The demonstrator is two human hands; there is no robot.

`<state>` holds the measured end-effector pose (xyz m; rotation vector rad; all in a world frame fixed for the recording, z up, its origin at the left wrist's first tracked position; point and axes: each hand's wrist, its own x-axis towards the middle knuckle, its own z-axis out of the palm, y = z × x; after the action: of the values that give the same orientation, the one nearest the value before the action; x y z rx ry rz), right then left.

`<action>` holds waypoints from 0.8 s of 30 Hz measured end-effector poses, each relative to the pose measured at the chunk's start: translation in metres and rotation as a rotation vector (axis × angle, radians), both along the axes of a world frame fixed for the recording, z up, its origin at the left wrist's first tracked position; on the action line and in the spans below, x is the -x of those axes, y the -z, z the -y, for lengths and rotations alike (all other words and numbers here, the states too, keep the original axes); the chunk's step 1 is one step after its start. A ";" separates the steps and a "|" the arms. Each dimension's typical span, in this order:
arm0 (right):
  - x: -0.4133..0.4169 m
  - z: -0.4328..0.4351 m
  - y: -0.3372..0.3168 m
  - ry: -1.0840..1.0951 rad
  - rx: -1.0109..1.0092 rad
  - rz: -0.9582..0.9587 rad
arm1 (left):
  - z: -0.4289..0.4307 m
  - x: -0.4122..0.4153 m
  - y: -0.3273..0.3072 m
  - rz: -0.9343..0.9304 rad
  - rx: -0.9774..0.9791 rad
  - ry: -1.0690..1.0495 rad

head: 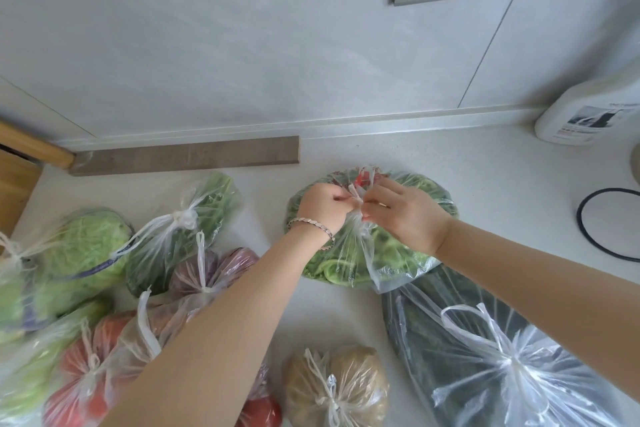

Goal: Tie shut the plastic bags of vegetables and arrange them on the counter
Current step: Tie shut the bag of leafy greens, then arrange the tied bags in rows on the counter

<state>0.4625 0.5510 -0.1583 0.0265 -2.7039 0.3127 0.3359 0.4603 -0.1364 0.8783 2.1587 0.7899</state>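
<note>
Bag (398,253) handles pinched by both hands; knot hidden.

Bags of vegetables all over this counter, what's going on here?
A person is tying shut a clear bag of green vegetables near the back of the counter. The left hand and right hand both pinch its handles above the bag, and the knot does not look finished. The bags around it, such as the cabbage bag, the potato bag and the dark greens bag, are already knotted.
</note>
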 end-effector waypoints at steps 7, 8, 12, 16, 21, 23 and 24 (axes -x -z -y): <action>-0.003 0.007 0.008 0.028 0.111 0.115 | -0.009 0.002 0.009 -0.203 0.171 0.002; -0.005 0.009 0.010 0.040 0.146 0.126 | -0.011 0.002 0.008 -0.219 0.207 0.013; -0.008 0.021 -0.007 0.165 0.272 0.275 | -0.008 0.000 -0.002 -0.305 0.333 0.135; -0.015 0.033 -0.031 0.351 0.401 0.603 | 0.014 0.002 -0.019 -0.555 0.322 0.181; -0.018 0.053 -0.072 0.258 0.343 0.662 | 0.065 -0.010 -0.047 -0.368 0.300 0.140; -0.010 0.066 -0.087 0.187 0.330 0.627 | 0.089 -0.014 -0.057 -0.333 0.356 0.103; -0.005 0.073 -0.093 0.146 0.316 0.633 | 0.101 -0.016 -0.063 -0.328 0.377 0.080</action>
<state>0.4674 0.4782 -0.0651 -0.4271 -3.2055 0.8148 0.3518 0.3594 -0.0736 0.9339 2.4269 0.1922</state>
